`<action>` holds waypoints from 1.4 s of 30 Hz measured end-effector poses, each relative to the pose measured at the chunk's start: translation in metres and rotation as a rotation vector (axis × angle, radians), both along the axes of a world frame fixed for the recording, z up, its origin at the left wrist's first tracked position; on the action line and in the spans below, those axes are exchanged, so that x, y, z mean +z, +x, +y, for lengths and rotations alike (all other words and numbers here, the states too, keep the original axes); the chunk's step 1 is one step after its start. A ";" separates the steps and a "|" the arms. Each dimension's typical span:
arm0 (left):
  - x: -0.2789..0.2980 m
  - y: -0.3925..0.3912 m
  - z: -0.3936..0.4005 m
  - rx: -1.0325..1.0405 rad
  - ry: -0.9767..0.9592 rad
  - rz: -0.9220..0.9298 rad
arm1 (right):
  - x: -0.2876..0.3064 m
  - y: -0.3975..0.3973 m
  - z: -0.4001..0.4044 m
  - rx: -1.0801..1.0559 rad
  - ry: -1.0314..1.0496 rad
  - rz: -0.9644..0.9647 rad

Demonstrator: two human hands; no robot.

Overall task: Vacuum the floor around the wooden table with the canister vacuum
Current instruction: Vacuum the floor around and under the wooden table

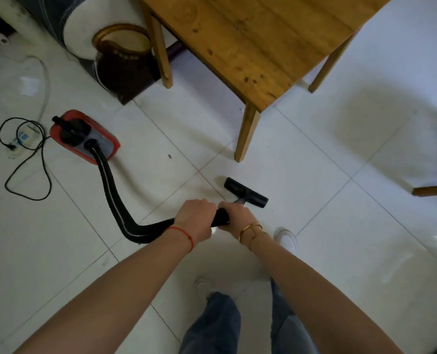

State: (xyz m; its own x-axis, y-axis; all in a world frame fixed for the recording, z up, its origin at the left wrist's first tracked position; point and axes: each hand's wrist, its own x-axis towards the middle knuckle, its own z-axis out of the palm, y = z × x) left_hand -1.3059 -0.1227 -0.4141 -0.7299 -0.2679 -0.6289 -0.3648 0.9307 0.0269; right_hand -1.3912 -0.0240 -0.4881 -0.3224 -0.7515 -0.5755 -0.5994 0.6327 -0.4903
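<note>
Both forearms reach out from under me; my left hand (195,217) wraps the hose end and my right hand (237,217) curls round the black handle (221,218) just ahead, each grip closed on it, two-handed, I judge, to steer. Beyond them the floor nozzle (245,192) sits flat on the white tiled floor (314,213) near the counter (250,44) leg; the red canister vacuum (84,137) trails at left on its hose (115,200), cord (25,162) slack.

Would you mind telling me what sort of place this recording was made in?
Most likely a room in a home: a white tiled floor, a plain wooden table and a red canister vacuum plugged into a power strip on the floor.
</note>
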 end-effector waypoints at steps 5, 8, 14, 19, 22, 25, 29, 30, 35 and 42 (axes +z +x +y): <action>-0.004 -0.054 0.034 -0.011 -0.009 0.004 | -0.005 -0.054 0.034 -0.006 -0.023 0.010; -0.007 -0.092 0.054 0.006 -0.012 -0.002 | -0.010 -0.095 0.053 0.020 -0.039 0.002; -0.009 -0.179 0.086 0.049 -0.022 -0.024 | -0.014 -0.187 0.079 0.072 -0.069 -0.028; -0.013 -0.258 0.100 0.126 -0.009 -0.001 | -0.018 -0.274 0.085 0.184 -0.065 -0.004; -0.017 -0.301 0.102 0.185 0.001 0.025 | -0.021 -0.322 0.081 0.235 -0.049 0.021; -0.023 -0.339 0.099 0.236 0.000 0.045 | -0.025 -0.363 0.072 0.255 -0.040 0.039; -0.029 -0.373 0.090 0.309 0.000 0.070 | -0.028 -0.402 0.057 0.268 -0.043 0.067; -0.030 -0.378 0.088 0.332 0.007 0.081 | -0.029 -0.409 0.053 0.274 -0.039 0.075; -0.032 -0.378 0.079 0.446 0.103 0.123 | -0.029 -0.417 0.042 0.311 -0.027 0.074; -0.032 -0.330 0.076 0.629 0.221 0.079 | -0.025 -0.380 0.039 0.495 -0.021 0.058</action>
